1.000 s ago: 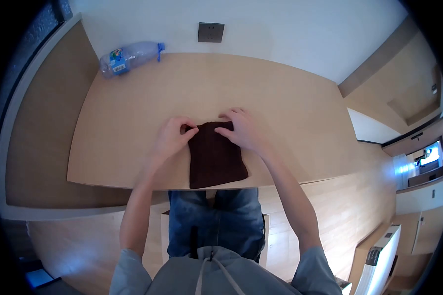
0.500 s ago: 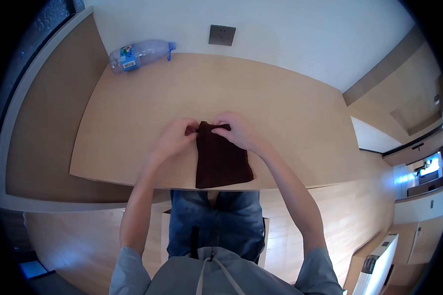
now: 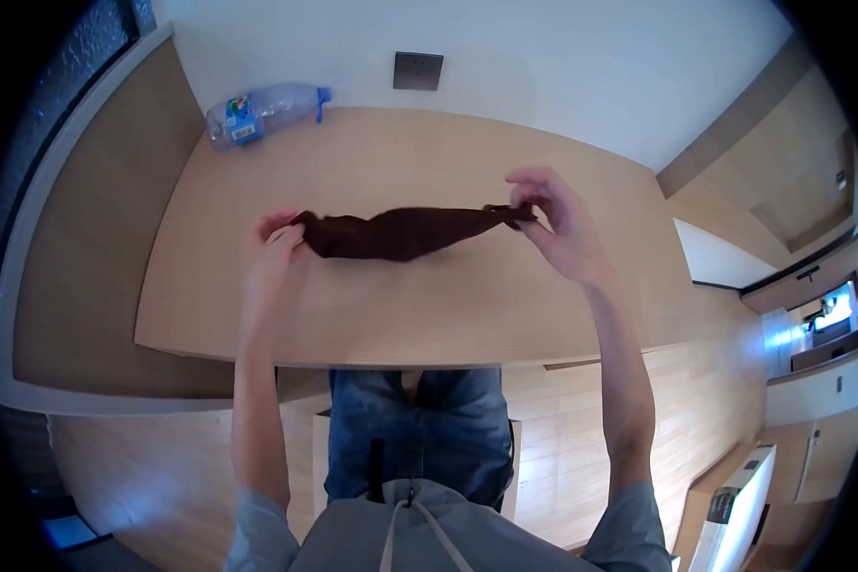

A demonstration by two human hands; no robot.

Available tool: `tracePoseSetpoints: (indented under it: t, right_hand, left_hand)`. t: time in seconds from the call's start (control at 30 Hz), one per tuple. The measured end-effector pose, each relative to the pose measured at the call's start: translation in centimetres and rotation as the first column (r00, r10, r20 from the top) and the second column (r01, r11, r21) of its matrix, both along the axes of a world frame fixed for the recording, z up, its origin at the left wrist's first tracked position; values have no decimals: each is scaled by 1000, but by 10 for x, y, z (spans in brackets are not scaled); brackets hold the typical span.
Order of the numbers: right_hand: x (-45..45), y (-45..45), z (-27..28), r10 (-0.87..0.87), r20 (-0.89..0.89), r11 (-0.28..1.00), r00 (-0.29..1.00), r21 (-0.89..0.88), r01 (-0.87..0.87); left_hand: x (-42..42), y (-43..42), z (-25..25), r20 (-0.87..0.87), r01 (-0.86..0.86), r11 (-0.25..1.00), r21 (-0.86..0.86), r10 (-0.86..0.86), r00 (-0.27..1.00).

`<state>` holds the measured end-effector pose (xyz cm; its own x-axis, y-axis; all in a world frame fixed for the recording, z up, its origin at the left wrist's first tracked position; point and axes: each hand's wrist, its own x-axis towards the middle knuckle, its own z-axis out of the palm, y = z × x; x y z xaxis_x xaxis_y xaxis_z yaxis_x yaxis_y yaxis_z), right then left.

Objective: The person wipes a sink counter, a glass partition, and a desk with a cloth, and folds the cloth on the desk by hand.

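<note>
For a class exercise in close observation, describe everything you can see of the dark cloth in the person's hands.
The dark cloth is a plain, deep brown-maroon piece that looks like soft fabric. It is drawn out sideways into a long, creased band, broad through the middle and tapering towards its right end. The left hand grips one end, the right hand the other. It spans above the table; whether any part touches the surface is unclear.

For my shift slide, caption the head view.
Dark cloth held between left hand and right hand over table, bottle lying behind.
</note>
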<state>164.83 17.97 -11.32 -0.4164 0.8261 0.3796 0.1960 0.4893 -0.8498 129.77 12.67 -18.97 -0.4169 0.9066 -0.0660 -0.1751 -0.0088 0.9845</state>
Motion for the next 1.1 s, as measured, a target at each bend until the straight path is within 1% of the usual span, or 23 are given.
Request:
tracePoseSetpoints:
  t: [0.03,0.07,0.13,0.23,0.33,0.43,0.47,0.53,0.63,0.73,0.83,0.93,1.03,1.1]
  right_hand:
    - [9,2,-4,-34,31,999,999,40,33]
    - [20,2,-13,-60,180,990,982,139,35]
    - [42,-1,-42,-145,450,945,881,327,-12]
    - [55,-25,-74,-94,592,935,800,328,-133]
    - [60,-59,-91,-66,525,961,849,261,-86]
    - [73,-73,-107,-114,357,991,927,105,81]
    - [73,-70,-112,-220,333,975,917,51,216]
    - [65,-57,-115,-425,301,884,854,-64,462]
    - [45,-33,-105,-508,532,813,677,36,581]
    - [18,-13,-91,-364,625,851,691,-78,520]
    - [7,3,-92,-291,684,885,669,-74,459]
    - [14,21,-100,-151,674,941,723,-127,314]
    - [16,23,-95,-148,594,925,790,-200,324]
    - [15,23,-89,-190,565,908,803,-209,363]
  left_hand:
    - [-3,-11,4,-48,-45,999,-7,45,998]
    - [-6,-21,-2,-104,-67,998,-11,65,992]
    - [-11,-43,-22,-215,-118,993,-16,112,970]
    - [-13,-78,-43,-382,-90,994,-61,60,922]
    - [-9,-119,-42,-498,-50,992,-112,-13,867]
    - [-11,-133,-29,-621,15,969,-247,-170,765]
    - [-9,-131,-21,-630,-40,970,-238,-123,767]
    - [-1,-117,-1,-648,-152,965,-214,-24,762]
    - [-5,-72,-8,-871,-196,976,-100,10,490]
    - [-2,-39,-8,-935,8,996,-88,-86,344]
    - [-10,-21,-21,-886,136,961,-242,-276,374]
    - [-23,-15,-28,-898,230,941,-247,-312,309]
    - [-29,-9,-30,-883,255,924,-284,-356,307]
    - [-34,-3,-33,-821,298,910,-287,-394,413]
